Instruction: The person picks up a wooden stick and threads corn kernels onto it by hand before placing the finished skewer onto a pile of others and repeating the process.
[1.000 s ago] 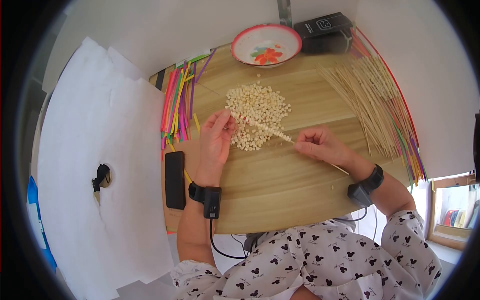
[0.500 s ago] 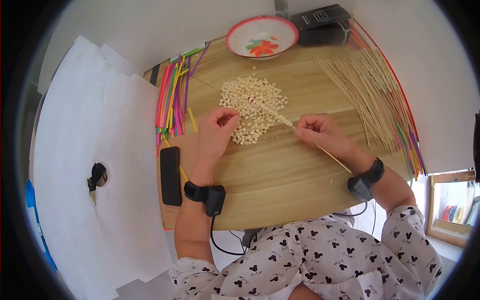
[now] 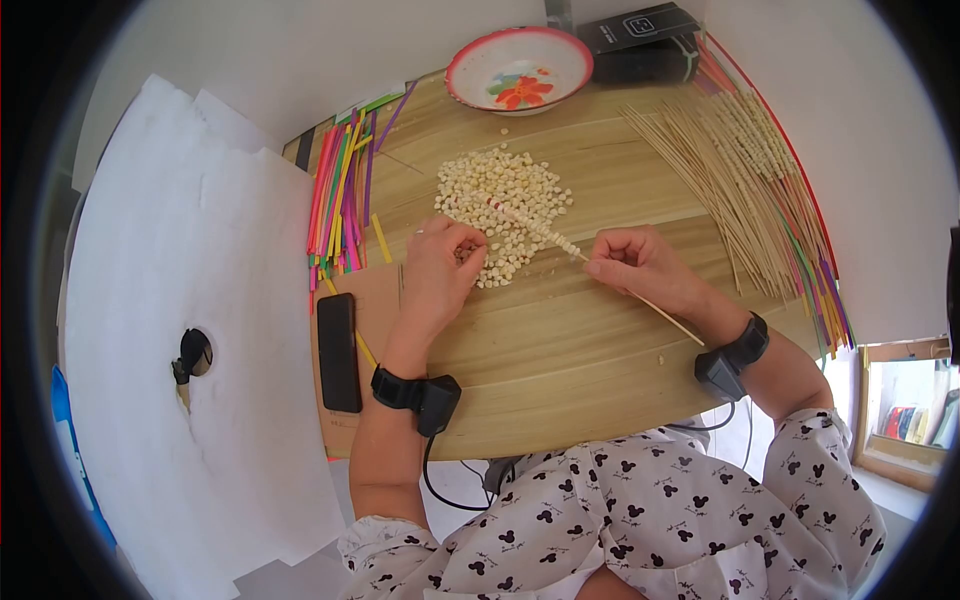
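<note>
The left hand is at the lower left rim of a loose pile of small pale pieces, left of the frame's middle. Its fingers are curled and the tips sit close together; whether they pinch a piece, I cannot tell.

The right hand, right of the middle, is closed narrow on a thin stick, thumb against forefinger. The stick slants from over the pile down to the lower right, threaded with pale pieces above the fingers, with a few red bits near its upper end. Its plain tail reaches toward the dark device on the right wrist.

Wood grain of the table spans the lower middle, between the forearms and down to the curved near edge. Between the pile and the sticks at the upper right, another stretch of wood shows.

The left side is tighter: a phone lies on brown cardboard just beside the left forearm, with coloured strips above it and a tall white sheet beyond. A red-rimmed bowl sits near the far edge, beside a black box.
</note>
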Demonstrator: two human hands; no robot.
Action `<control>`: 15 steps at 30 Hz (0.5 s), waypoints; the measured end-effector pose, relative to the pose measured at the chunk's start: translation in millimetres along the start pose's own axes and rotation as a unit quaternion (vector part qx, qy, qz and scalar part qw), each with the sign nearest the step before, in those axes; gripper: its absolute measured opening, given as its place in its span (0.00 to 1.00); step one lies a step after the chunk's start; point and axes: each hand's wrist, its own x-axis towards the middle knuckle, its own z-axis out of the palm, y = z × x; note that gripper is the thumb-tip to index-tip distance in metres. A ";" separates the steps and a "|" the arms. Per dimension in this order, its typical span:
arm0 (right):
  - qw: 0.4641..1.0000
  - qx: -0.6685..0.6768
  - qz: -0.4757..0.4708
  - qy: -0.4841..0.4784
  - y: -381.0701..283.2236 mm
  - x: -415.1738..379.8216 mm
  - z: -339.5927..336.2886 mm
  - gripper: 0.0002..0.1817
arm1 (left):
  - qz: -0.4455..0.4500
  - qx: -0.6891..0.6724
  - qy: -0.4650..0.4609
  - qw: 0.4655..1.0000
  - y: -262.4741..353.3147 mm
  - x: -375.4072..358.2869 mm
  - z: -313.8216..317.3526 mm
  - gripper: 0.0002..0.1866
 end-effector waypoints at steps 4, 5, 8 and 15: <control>1.000 0.005 0.007 -0.007 -1.2 0.1 -0.7 0.10 | -0.045 -0.065 0.042 0.996 -3.8 1.5 0.2 0.06; 1.000 0.003 0.004 -0.009 -3.2 -0.5 -0.1 0.10 | -0.096 -0.142 0.068 0.983 -5.3 2.5 0.0 0.06; 1.000 0.008 0.025 -0.006 -7.9 -2.7 2.5 0.10 | -0.172 -0.303 0.123 0.929 -8.6 5.9 -6.9 0.05; 0.999 0.021 0.006 -0.046 -3.0 -2.8 2.3 0.10 | -0.185 -0.437 0.153 0.867 -15.4 6.1 -7.2 0.10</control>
